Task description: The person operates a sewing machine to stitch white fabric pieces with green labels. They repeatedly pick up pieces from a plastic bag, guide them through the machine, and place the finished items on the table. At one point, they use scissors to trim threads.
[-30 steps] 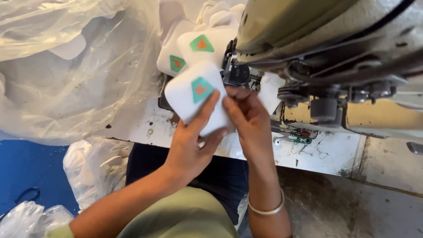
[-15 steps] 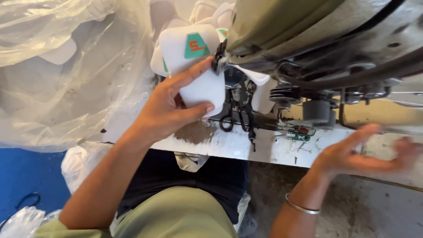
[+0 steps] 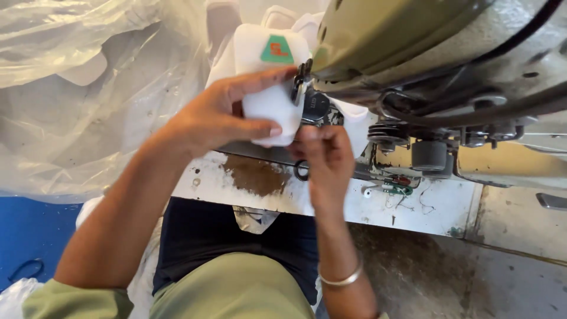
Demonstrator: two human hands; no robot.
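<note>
Soft, even daylight fills the view, brightest at the upper left, where the clear plastic sheeting (image 3: 77, 88) shows pale glare. The white fabric piece (image 3: 269, 88) is nearly washed out. Shadow lies under the sewing machine (image 3: 437, 53). The left hand (image 3: 221, 115) looks slightly soft.

Sewing machine (image 3: 449, 65) cut off by top and right edges. Needle area hidden behind white fabric piece (image 3: 269, 88) and left hand (image 3: 218, 115). Right hand (image 3: 325, 159) fingertips hidden mid-frame; scissor handles (image 3: 302, 170) barely showing.
</note>
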